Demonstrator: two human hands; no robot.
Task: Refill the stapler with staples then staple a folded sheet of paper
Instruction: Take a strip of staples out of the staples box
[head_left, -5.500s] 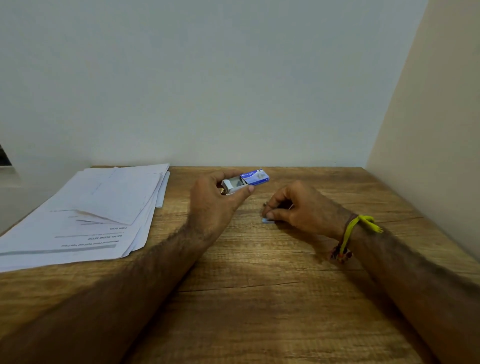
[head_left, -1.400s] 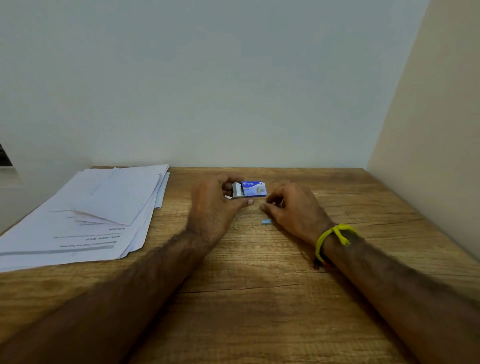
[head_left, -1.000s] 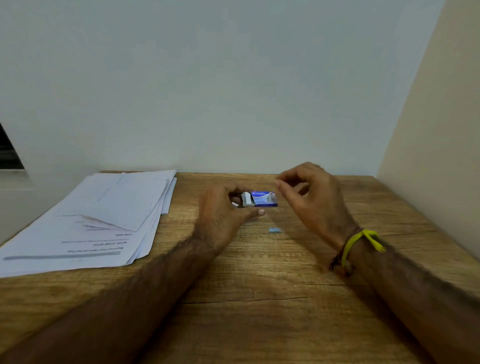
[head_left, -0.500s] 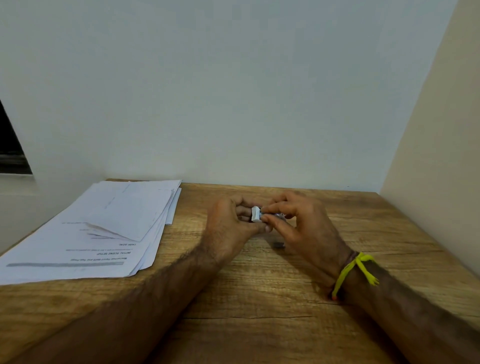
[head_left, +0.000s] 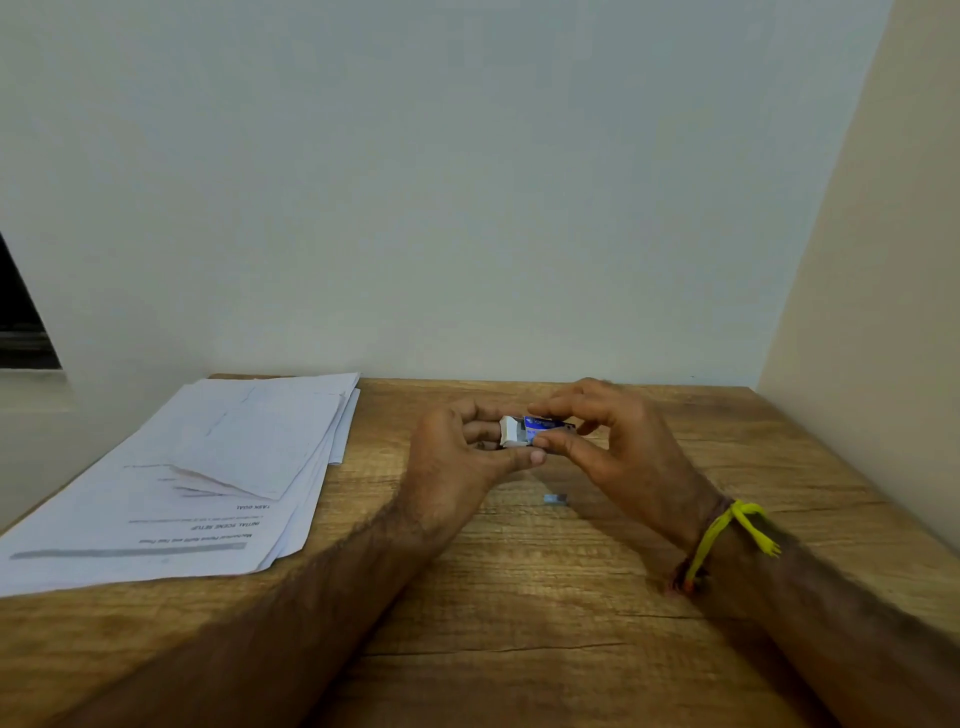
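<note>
Holding the staple box (head_left: 530, 431) above the wooden surface (head_left: 519, 597), left hand (head_left: 457, 457) gripping the white tray, right hand (head_left: 618, 447) pinching the blue sleeve; best slide gently, level; a small staple strip (head_left: 555, 499) lies below.

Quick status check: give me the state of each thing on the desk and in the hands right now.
Staple box: held off the desk by both hands, white inner tray slid partly out on the left.
Left hand: gripping the tray end.
Right hand: pinching the blue sleeve.
Small blue piece: lying loose on the desk.
Paper stack: flat, untouched, top sheet folded.
Stapler: not visible.
</note>
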